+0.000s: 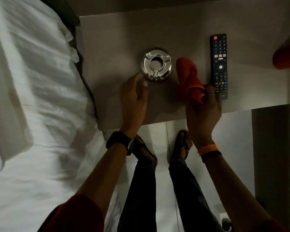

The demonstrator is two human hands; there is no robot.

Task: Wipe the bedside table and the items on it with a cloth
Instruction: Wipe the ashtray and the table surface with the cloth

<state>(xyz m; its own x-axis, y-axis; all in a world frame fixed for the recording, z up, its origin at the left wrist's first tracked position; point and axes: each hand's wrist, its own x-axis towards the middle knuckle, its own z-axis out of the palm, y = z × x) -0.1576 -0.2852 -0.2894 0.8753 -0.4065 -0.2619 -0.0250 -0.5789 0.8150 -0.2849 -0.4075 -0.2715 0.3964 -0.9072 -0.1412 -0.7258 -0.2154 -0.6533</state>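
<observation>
The grey bedside table [117,39] holds a shiny metal ashtray [156,66] in its middle and a black remote control [219,64] lying lengthwise to the right. My right hand [203,111] grips a red cloth [190,79] whose free end rests on the tabletop between the ashtray and the remote. My left hand [135,97] hovers just below and left of the ashtray, fingers spread and empty, fingertips almost at its rim.
A bed with white sheets [37,97] runs along the table's left side. A red object [287,56] sits at the table's far right edge. Below the table's front edge are the white tiled floor [238,131] and my sandalled feet [182,144].
</observation>
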